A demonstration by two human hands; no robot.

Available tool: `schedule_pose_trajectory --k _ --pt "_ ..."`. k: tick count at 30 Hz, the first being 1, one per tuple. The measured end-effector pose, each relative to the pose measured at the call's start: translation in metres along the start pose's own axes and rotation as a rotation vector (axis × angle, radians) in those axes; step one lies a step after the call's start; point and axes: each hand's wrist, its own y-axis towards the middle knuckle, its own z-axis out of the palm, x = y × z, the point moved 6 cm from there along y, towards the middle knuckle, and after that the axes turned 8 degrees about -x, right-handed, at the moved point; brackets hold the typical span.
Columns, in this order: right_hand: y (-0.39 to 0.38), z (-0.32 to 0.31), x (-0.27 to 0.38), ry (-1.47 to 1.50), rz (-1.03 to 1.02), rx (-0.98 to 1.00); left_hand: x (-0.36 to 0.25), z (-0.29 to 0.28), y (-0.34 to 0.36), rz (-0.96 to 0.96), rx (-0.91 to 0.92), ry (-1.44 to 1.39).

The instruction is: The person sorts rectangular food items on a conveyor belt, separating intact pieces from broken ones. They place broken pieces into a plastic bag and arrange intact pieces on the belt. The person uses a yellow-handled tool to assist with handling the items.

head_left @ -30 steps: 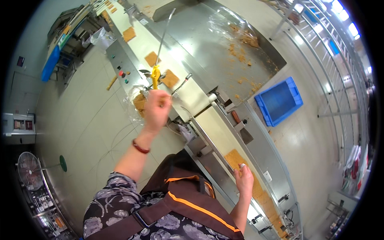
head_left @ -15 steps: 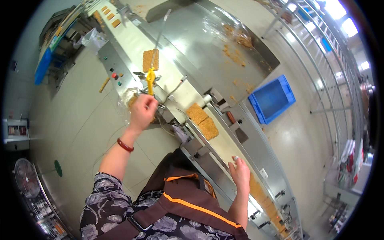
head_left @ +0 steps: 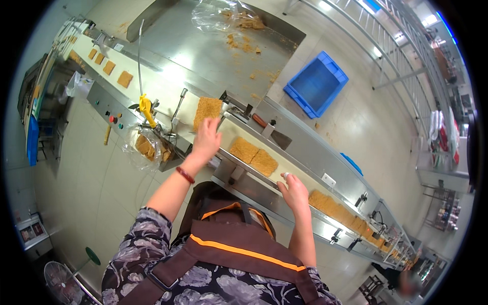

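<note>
- Brown, orange-edged cloth (head_left: 226,250) covers the person's front.
- Right hand (head_left: 296,195) hangs by the pale conveyor (head_left: 165,93), thumb and forefinger slightly apart, one fingertip capped in white.
- Two golden-brown slabs (head_left: 245,149) lie edge to edge on the conveyor, between the hands.
- Left hand (head_left: 205,141) reaches to a further slab (head_left: 207,108), fingers bent at its near edge; I cannot tell whether they grip it.
- Beyond, crumbs (head_left: 244,44) lie in a steel tray (head_left: 175,48); a blue crate (head_left: 316,84) sits on the floor (head_left: 76,168).

Pale tiled floor (head_left: 76,203); silver metal rack (head_left: 399,79), bright light (head_left: 430,20) upper right.
</note>
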Motion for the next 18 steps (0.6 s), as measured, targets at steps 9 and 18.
schedule_pose_trajectory --k 9,18 --pt "-0.008 0.005 0.005 -0.018 -0.023 -0.024 0.033 0.030 0.085 0.161 0.183 0.678" --pt "-0.041 -0.007 -0.029 -0.002 0.056 -0.061 -0.009 0.012 0.094 0.154 0.403 0.642"
